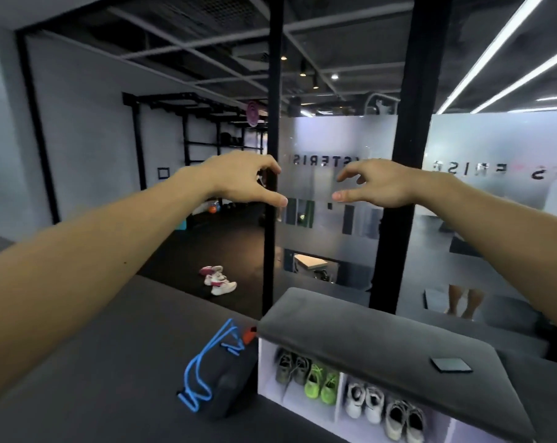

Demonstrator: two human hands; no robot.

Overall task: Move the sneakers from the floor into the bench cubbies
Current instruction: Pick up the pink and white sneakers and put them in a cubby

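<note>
Bench (pixel 366 337) cropped at bottom edge

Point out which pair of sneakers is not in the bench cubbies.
The white-and-pink pair, lying on the dark floor beyond the bench; the grey, green and white pairs sit in cubbies.

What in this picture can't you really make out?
- Bench cubbies: the head view's bottom edge cuts off their lower part, and the grey cushion overhangs the top.
- Pink-and-white sneakers on the floor: too small and far to count.
- Flat dark object on the cushion: blurred, unidentifiable.
- Frosted-glass lettering: partly hidden behind posts and the right hand.
</note>
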